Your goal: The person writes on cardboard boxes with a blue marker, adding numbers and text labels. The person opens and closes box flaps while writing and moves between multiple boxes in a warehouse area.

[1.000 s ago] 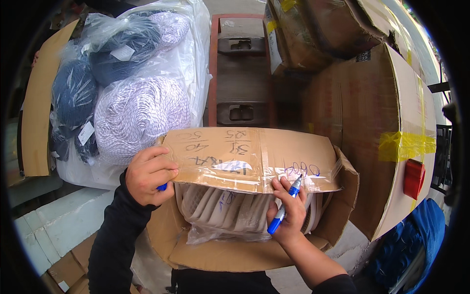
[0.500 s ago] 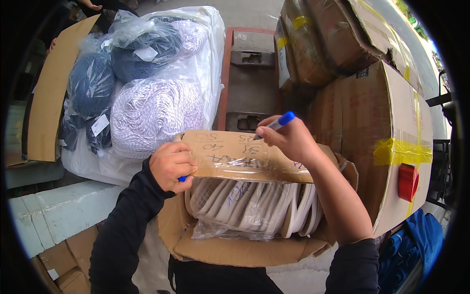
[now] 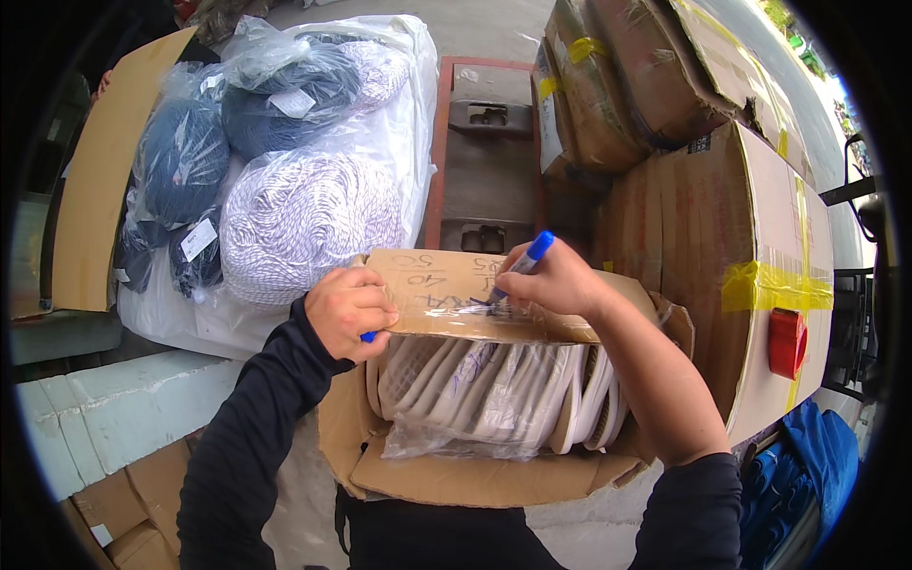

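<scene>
An open cardboard box [image 3: 494, 480] stands in front of me, with its far flap [image 3: 446, 318] raised and marked with handwriting. Inside lies a row of pale, flat-edged items [image 3: 494, 380] in clear plastic; their kind I cannot tell. My right hand [image 3: 551, 280] grips a marker pen [image 3: 522, 266] with a blue end, its tip at the writing on the flap. My left hand [image 3: 351, 313] is closed on the flap's left end, with a blue pen cap [image 3: 369, 336] showing beneath the fingers.
At the left, bagged dark blue rope coils [image 3: 180, 157] and a white-purple rope coil [image 3: 309, 228] lie on white wrapping. Large taped cartons [image 3: 684, 209] stand at right, with a red tape roll [image 3: 788, 344] on one. A red-framed metal rack [image 3: 486, 171] lies beyond the box.
My right hand has moved nearer, bringing the marker from the flap's upper part down to its lower lettering. The box and my left hand have shifted slightly right.
</scene>
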`<state>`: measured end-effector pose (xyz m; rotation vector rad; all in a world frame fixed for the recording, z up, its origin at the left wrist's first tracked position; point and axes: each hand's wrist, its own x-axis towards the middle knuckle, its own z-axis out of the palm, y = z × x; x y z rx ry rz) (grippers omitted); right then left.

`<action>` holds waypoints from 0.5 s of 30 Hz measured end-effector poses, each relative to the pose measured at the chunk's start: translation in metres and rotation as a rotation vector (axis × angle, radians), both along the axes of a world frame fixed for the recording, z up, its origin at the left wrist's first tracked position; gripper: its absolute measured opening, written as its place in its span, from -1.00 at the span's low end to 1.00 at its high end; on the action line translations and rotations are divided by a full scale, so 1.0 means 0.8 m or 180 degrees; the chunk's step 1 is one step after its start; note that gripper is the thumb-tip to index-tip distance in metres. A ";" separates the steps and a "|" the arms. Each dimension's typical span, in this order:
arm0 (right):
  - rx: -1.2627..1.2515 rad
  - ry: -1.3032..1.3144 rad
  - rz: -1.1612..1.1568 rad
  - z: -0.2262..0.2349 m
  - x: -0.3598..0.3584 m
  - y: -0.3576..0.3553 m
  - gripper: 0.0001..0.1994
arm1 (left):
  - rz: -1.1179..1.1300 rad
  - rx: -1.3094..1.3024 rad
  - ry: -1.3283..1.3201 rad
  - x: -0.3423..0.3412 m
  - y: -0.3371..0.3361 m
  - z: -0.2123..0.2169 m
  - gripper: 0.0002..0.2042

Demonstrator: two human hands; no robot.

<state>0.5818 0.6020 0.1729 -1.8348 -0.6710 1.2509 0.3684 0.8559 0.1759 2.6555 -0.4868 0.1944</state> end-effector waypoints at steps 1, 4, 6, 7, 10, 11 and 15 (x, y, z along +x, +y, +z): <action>-0.0305 -0.0040 0.0072 0.003 0.011 -0.006 -0.80 | 0.0031 -0.0007 -0.0077 0.000 0.000 0.000 -0.83; -0.0472 -0.0652 0.0167 0.007 0.039 -0.003 -0.78 | 0.0109 -0.0001 -0.0082 0.000 -0.003 -0.002 -0.84; 0.0190 -0.0500 -0.0101 -0.009 0.037 0.038 -0.71 | 0.0131 -0.0041 -0.0078 0.000 -0.003 -0.002 -0.84; 0.0256 -0.0469 -0.0127 -0.023 0.028 0.066 -0.71 | 0.0133 -0.0035 -0.0070 0.000 -0.003 -0.002 -0.84; -0.0046 -0.1107 0.0349 -0.061 -0.001 0.135 -0.61 | 0.0158 -0.0031 0.0005 -0.001 -0.003 0.000 -0.83; 0.0000 -0.1237 0.0489 -0.064 -0.002 0.139 -0.63 | 0.0168 -0.0029 0.0053 -0.001 -0.003 0.001 -0.83; -0.0223 0.0042 0.0686 -0.050 0.009 0.137 -0.70 | 0.0252 -0.0081 0.0099 -0.001 -0.004 0.003 -0.82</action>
